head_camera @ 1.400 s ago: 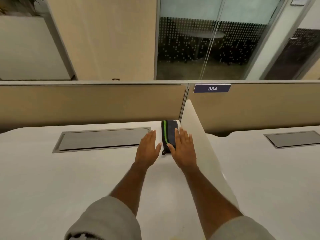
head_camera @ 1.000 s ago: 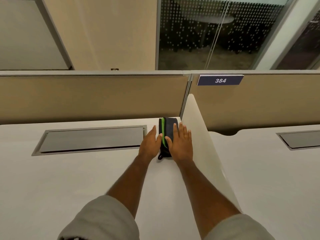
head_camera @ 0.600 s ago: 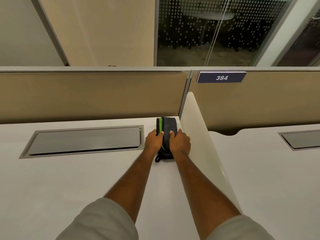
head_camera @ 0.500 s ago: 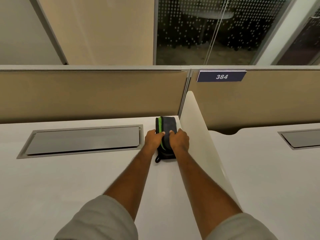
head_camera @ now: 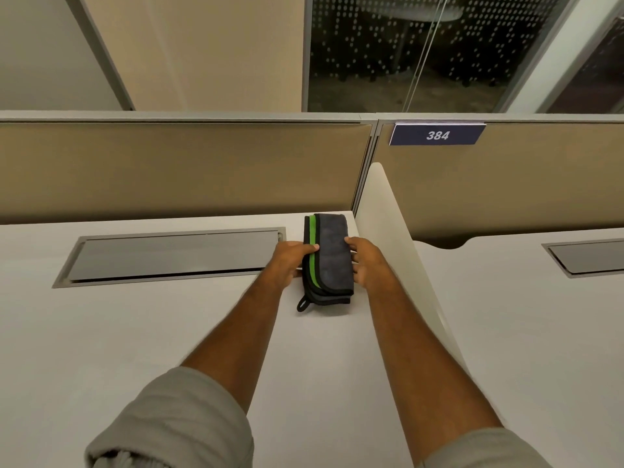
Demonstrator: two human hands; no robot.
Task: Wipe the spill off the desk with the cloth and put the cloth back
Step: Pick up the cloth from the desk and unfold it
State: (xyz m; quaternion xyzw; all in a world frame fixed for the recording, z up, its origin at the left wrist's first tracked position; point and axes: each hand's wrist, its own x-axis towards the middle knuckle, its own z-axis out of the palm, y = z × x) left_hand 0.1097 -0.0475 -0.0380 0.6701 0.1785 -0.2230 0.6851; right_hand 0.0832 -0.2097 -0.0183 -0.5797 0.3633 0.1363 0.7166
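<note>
A folded dark grey cloth (head_camera: 332,261) with a green stripe and a black loop lies on the white desk (head_camera: 152,332), in the far right corner beside the divider. My left hand (head_camera: 290,261) grips its left edge, thumb over the green stripe. My right hand (head_camera: 366,265) holds its right edge, thumb on top of the cloth. No spill shows on the desk.
A grey cable-tray lid (head_camera: 172,255) is set into the desk left of the cloth. A white side divider (head_camera: 395,238) stands just right of my right hand. A tan partition (head_camera: 182,170) with a "384" sign (head_camera: 437,134) runs along the back.
Both hands came in from flat beside the cloth and closed on its two long edges. They have since spread a little, showing more of the cloth's top.
</note>
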